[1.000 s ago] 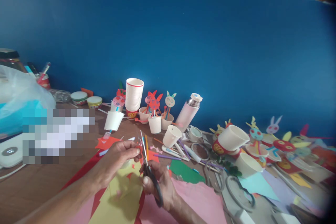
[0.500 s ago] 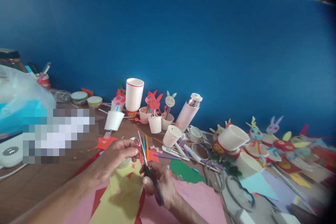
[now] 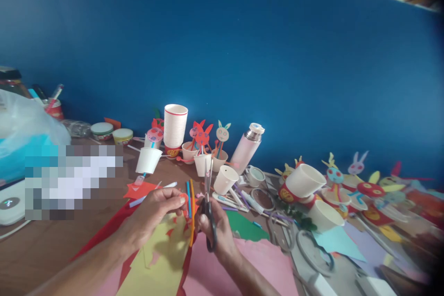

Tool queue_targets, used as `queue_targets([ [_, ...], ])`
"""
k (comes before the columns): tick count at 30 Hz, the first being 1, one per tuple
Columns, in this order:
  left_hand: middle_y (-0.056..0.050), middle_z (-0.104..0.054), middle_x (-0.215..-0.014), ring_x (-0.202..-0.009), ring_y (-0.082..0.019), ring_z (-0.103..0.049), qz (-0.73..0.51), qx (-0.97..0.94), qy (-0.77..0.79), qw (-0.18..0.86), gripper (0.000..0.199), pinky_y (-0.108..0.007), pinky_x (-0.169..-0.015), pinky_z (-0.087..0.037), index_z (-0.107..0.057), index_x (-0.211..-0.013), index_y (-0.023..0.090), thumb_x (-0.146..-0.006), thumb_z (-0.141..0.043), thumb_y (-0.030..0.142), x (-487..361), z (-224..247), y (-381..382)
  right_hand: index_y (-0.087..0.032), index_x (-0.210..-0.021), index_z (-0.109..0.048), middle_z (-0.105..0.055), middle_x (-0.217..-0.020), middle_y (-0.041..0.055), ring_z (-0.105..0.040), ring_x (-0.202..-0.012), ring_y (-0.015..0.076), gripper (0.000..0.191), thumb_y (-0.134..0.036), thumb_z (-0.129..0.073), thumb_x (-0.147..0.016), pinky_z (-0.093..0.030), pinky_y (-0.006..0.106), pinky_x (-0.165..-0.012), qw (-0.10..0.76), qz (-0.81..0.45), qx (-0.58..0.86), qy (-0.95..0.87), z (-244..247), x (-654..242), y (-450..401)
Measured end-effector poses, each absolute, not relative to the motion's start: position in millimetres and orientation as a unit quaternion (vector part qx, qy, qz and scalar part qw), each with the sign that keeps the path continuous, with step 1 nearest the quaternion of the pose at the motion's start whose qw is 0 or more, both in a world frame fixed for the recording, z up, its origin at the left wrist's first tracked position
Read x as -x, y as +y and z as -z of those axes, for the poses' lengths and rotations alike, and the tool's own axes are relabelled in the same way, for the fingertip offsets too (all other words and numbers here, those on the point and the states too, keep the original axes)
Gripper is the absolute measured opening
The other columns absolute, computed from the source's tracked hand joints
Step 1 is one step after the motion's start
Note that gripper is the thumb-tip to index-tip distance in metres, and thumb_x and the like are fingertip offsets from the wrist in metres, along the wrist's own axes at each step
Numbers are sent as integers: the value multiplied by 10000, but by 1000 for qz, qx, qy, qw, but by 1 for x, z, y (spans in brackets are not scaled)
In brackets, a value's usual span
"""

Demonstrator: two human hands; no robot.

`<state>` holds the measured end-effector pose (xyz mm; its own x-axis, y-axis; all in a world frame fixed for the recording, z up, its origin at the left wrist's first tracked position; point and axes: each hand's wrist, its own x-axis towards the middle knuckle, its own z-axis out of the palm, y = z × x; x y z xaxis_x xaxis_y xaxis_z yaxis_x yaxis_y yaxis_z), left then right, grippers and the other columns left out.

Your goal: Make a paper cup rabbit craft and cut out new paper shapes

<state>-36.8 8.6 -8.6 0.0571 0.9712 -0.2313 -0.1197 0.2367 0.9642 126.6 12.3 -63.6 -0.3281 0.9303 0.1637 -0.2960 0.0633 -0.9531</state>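
My left hand (image 3: 157, 212) pinches a small red paper piece (image 3: 183, 199) between thumb and fingertips, above the yellow paper (image 3: 156, 259). In my right hand (image 3: 217, 226) are black-handled scissors (image 3: 209, 222), blades pointing up and away and slightly apart. The blades are clear of the red piece. Blue and orange sticks (image 3: 192, 185) lie between the two hands. Beneath the right hand is a pink sheet (image 3: 243, 268), with a green paper piece (image 3: 246, 225) beyond it.
Paper cups with animal-faced figures stand along the blue wall, beside a stack of white cups (image 3: 175, 127) and a pink thermos (image 3: 246, 148). Markers, coiled cables (image 3: 314, 252) and more figures are on the right. A plastic bag (image 3: 27, 125) lies at the left.
The scissors have moved right, away from my left hand, and their blades now point more upright. The red piece shows more clearly in my left fingers. The view has shifted slightly.
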Motion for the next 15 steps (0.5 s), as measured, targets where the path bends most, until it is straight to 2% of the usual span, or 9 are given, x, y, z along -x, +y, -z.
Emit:
queue_targets([
  [3, -5, -627, -588, -593, -138, -524, -443, -430, 509, 600, 165, -261, -629, -397, -642, -571, 160, -672, -654, 290, 34, 14, 9, -180, -905, -502, -532, -754, -10, -469, -647, 112, 401, -358, -741, -636, -401, 228, -606, 491, -637, 317, -504, 54, -128, 14],
  [8, 8, -603, -536, -534, -127, -505, -407, -479, 486, 608, 196, -245, -565, -381, -631, -550, 159, -680, -650, 305, 30, 25, 10, -183, -866, -494, -512, -675, -45, -433, -575, 88, 406, -318, -754, -586, -366, 200, -538, 499, -629, 342, -489, 41, -130, 15],
  [15, 27, -546, -485, -472, -108, -456, -362, -515, 490, 603, 204, -225, -481, -313, -585, -533, 154, -686, -636, 280, 24, 26, 3, -184, -853, -492, -512, -628, -53, -417, -532, 84, 340, -219, -689, -578, -331, 206, -512, 459, -643, 352, -502, 39, -130, 15],
])
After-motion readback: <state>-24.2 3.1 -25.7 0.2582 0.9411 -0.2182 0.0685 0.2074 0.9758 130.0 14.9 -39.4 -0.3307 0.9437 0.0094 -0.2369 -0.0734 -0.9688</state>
